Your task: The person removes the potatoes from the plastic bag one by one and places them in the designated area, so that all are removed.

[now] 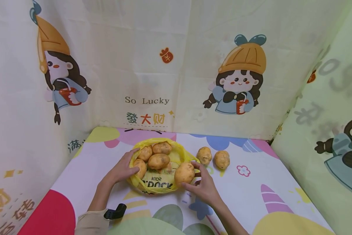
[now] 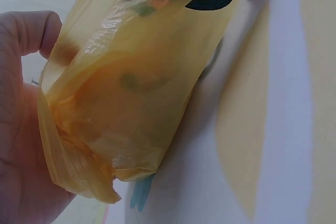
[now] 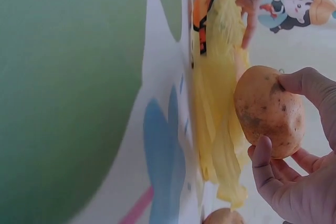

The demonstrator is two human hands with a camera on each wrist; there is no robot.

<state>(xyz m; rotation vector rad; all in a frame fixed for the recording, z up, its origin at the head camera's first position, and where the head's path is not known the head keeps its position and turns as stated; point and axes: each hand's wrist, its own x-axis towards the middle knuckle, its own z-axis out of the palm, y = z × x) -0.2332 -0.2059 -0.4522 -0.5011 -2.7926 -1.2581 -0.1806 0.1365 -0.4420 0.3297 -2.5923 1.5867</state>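
Observation:
A yellow plastic bag (image 1: 152, 188) lies spread open on the table, with dark printed letters on its inside. Several potatoes (image 1: 159, 161) sit in its left and back part. My left hand (image 1: 124, 168) holds the bag's left rim, its thumb over the edge beside a potato (image 1: 141, 167). In the left wrist view that hand (image 2: 23, 114) grips the crumpled film (image 2: 126, 108). Between the thumb and fingers of my right hand (image 1: 203, 185) is another potato (image 1: 184, 173), over the bag's right rim. The right wrist view shows this potato (image 3: 269, 111) with dark specks, raised beside the bag's wall.
Two loose potatoes (image 1: 204, 155) (image 1: 222, 159) lie on the table to the right of the bag. A patterned cloth (image 1: 246, 189) covers the table. Printed curtains (image 1: 187, 81) stand close at the back and both sides. A black band (image 1: 115, 212) circles the left wrist.

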